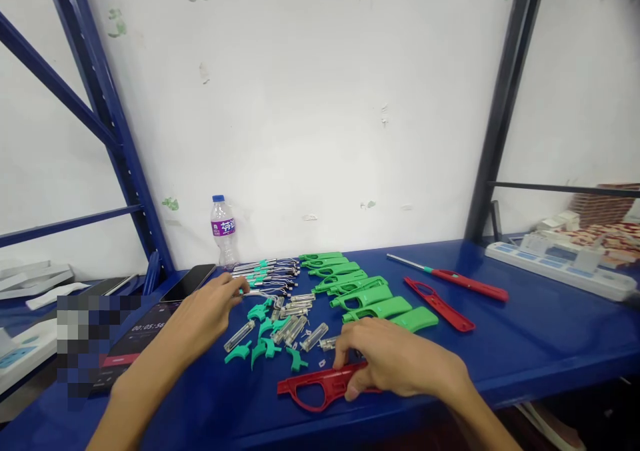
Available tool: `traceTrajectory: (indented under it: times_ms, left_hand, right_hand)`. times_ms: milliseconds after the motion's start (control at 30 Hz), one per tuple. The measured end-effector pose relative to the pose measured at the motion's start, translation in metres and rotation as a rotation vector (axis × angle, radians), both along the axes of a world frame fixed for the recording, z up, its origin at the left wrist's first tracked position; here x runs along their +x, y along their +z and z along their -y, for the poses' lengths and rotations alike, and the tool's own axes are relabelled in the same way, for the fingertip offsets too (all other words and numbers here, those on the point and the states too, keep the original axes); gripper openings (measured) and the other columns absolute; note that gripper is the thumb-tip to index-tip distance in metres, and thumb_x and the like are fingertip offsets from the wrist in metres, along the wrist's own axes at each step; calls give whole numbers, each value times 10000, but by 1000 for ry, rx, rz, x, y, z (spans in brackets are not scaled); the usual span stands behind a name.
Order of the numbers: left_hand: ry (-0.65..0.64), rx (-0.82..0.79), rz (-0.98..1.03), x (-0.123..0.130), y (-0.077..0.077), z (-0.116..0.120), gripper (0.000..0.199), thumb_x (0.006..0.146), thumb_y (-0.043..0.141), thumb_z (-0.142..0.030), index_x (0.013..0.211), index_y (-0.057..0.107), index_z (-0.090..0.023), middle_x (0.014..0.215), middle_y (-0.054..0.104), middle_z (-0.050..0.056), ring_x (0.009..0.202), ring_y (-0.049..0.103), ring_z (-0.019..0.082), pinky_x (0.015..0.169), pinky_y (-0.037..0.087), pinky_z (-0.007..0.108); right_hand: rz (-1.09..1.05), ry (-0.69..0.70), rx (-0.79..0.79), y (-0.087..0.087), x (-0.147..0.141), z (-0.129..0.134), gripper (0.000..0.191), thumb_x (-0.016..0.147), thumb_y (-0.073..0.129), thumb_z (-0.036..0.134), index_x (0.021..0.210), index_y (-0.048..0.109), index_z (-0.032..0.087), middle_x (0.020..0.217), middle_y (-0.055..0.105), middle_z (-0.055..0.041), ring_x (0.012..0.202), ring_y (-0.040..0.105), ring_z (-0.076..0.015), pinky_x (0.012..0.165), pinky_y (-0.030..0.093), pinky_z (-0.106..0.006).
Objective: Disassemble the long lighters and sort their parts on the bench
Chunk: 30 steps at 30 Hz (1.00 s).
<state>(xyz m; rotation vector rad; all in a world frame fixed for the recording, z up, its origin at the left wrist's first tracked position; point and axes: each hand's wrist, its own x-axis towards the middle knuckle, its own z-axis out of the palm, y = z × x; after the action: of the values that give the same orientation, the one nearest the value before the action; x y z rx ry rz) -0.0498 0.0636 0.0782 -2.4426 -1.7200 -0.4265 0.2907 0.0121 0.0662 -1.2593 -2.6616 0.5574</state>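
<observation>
My right hand (390,357) is closed on a red plastic lighter shell half (325,384), near the table's front edge. Its trigger loop points left, and my fingers cover part of the grip. My left hand (215,304) has its fingers curled at the near end of a row of metal lighter rods (257,274) with wires and teal collars. The nearest rod seems pinched in the fingertips, though the thumb is hidden. Between the hands lie several teal triggers (267,327) and clear fuel tanks (295,331). Several green shell halves (367,297) form a row beyond my right hand.
To the right lie an assembled red lighter (465,284) and another red shell half (440,304). A power strip (560,271) sits farther right. At the back left stands a water bottle (225,234); a phone running a timer (143,334) lies near my left forearm.
</observation>
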Motion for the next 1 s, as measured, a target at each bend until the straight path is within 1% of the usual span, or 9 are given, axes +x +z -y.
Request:
traceTrajectory:
  times_ms: [100,167,233,367,467,567,667,767,1000]
  left_hand:
    - [-29,-25,-33,-2,1,-29,238,942,387,-209,1048,598,-238,1036,668,74,952,648,246,827,474,343]
    - [-19,-45,-55,-2,-4,-43,231,917,409,-158,1016,603,-236,1018,682,69,969,656,240,830,476,328]
    - [-8,-69,-85,0,-12,-50,227,899,446,-132,1019,610,-234,1030,691,69,980,666,238,819,480,316]
    - [22,-82,-152,6,-29,-51,228,925,480,-145,1078,622,-238,1113,681,90,1004,671,265,794,483,332]
    - [61,-70,-198,8,-36,-50,258,952,471,-127,1139,621,-222,1144,667,105,1015,670,281,799,493,362]
    - [111,-66,-238,7,-39,-53,240,974,507,-125,1174,624,-187,1165,655,94,1011,666,254,834,523,392]
    - [143,-59,-265,5,-41,-57,205,1000,579,-223,1193,625,-174,1166,654,66,1021,656,216,878,550,410]
    - [170,-55,-277,3,-44,-59,231,997,620,-292,1194,634,-173,1178,658,63,1033,659,212,887,567,415]
    - [211,-17,-272,9,-47,-55,279,1000,620,-322,1240,621,-179,1221,650,76,1022,666,210,881,576,417]
  right_hand:
    - [-12,-16,-33,0,0,0,205,814,887,357,953,773,259,961,725,0,947,647,-234,663,343,-262]
    - [-15,-19,-42,0,0,0,202,813,886,351,952,769,262,965,724,3,951,647,-234,673,347,-262]
    - [-14,-22,-34,-1,0,0,204,816,879,366,953,768,262,954,718,1,929,649,-233,671,350,-264]
    - [-12,-20,-24,-2,0,1,204,837,853,398,958,767,258,936,709,-4,901,649,-232,668,359,-270]
    - [-6,-21,-27,0,0,3,234,822,870,410,974,768,263,955,709,-1,923,644,-235,683,364,-271]
    - [4,-38,-43,3,-1,6,278,778,914,382,983,767,267,950,702,6,918,642,-230,690,367,-266]
    - [-1,-46,-62,5,-1,7,306,748,941,335,986,761,270,958,698,13,924,639,-226,698,367,-260]
    - [1,-46,-72,5,-1,6,316,748,940,336,995,757,268,957,694,12,913,634,-224,693,368,-259]
    - [-7,-20,-51,7,-1,7,208,846,846,350,995,744,247,966,700,-10,923,637,-234,703,375,-268]
